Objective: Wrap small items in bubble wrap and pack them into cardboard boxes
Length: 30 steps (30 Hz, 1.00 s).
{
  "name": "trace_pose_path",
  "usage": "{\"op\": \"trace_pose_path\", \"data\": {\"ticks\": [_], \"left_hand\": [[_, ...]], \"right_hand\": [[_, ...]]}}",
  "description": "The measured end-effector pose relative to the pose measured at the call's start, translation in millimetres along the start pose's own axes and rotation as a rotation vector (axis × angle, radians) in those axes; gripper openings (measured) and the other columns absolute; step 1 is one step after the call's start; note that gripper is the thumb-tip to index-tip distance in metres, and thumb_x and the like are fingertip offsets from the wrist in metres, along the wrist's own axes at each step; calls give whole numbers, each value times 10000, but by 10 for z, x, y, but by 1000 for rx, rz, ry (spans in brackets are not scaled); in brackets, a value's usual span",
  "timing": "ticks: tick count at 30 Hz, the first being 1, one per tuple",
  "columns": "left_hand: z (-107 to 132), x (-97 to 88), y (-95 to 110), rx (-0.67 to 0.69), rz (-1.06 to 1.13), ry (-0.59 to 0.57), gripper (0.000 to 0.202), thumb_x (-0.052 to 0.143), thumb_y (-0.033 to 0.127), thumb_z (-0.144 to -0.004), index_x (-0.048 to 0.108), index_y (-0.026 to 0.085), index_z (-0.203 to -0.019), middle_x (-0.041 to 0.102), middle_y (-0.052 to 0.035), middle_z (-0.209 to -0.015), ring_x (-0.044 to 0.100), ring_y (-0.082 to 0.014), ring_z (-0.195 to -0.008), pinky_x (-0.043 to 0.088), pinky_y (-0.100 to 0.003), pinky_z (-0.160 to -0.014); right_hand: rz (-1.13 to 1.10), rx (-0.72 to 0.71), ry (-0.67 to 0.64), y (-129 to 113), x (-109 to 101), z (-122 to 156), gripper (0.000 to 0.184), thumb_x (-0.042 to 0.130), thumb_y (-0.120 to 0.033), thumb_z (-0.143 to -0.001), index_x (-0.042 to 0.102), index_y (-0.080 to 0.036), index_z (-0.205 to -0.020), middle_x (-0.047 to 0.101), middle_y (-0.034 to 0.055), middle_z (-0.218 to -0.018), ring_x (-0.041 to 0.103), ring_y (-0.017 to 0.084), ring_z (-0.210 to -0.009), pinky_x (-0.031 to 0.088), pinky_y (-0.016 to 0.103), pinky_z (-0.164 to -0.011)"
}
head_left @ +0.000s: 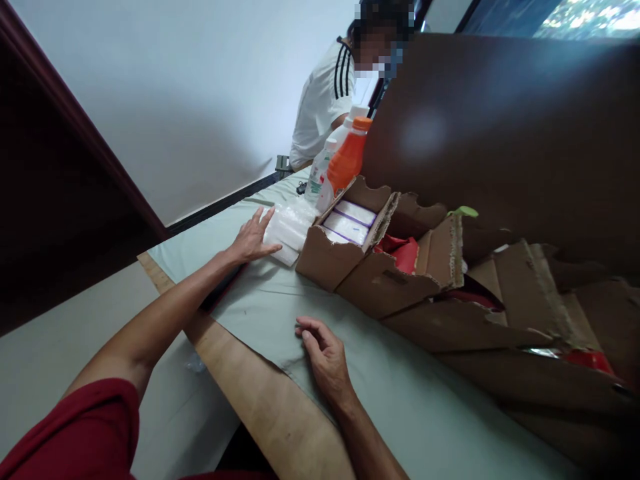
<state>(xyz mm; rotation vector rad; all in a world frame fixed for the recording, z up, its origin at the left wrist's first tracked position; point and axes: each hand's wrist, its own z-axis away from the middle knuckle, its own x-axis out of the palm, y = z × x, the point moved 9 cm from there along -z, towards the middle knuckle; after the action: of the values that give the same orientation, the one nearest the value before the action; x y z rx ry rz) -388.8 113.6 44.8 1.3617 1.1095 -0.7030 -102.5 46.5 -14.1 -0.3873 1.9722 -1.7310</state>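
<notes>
My left hand (251, 239) reaches out over the table, fingers stretched flat against a clear plastic pack of white items (289, 231). My right hand (324, 353) rests on the pale green cloth (400, 393) near the table's edge, fingers loosely curled downward with nothing in them. Just beyond the plastic pack stands an open cardboard box (334, 257) holding white packets with purple edges (350, 222). Beside it is a second cardboard box (395, 283) with red packaging (403, 252) inside.
An orange bottle (347, 162) and white bottles (325, 160) stand behind the boxes. More torn cardboard boxes (520, 313) fill the right side, under a large dark brown flap (500, 140). Another person in a white shirt (323, 100) sits at the far end. The wooden table edge (270, 407) runs diagonally.
</notes>
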Motion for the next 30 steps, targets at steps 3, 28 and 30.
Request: {"op": "trace_pose_path", "data": {"ticks": [3, 28, 30], "left_hand": [[122, 151, 59, -40, -64, -44, 897, 602, 455, -906, 189, 165, -1647, 207, -238, -1716, 272, -393, -1567, 268, -555, -1222], [2061, 1186, 2286, 421, 246, -26, 420, 591, 458, -931, 649, 293, -1313, 565, -121, -1509, 497, -389, -1444, 467, -632, -1144], [2074, 1235, 2382, 422, 277, -14, 395, 588, 449, -935, 664, 310, -1297, 581, -100, -1503, 504, -372, -1445, 488, -618, -1131]], "right_hand": [[-1, -2, -32, 12, 22, -17, 252, 605, -345, -905, 760, -217, -1058, 776, 71, -968, 732, 212, -878, 584, 346, -836], [475, -78, 215, -834, -2572, 2241, 207, 605, -308, -949, 800, -305, -1016, 808, 2, -988, 753, 199, -916, 573, 331, -864], [539, 77, 499, -681, -3273, 2616, 223, 595, -345, -917, 803, -270, -941, 810, 22, -929, 752, 214, -862, 580, 328, -788]]}}
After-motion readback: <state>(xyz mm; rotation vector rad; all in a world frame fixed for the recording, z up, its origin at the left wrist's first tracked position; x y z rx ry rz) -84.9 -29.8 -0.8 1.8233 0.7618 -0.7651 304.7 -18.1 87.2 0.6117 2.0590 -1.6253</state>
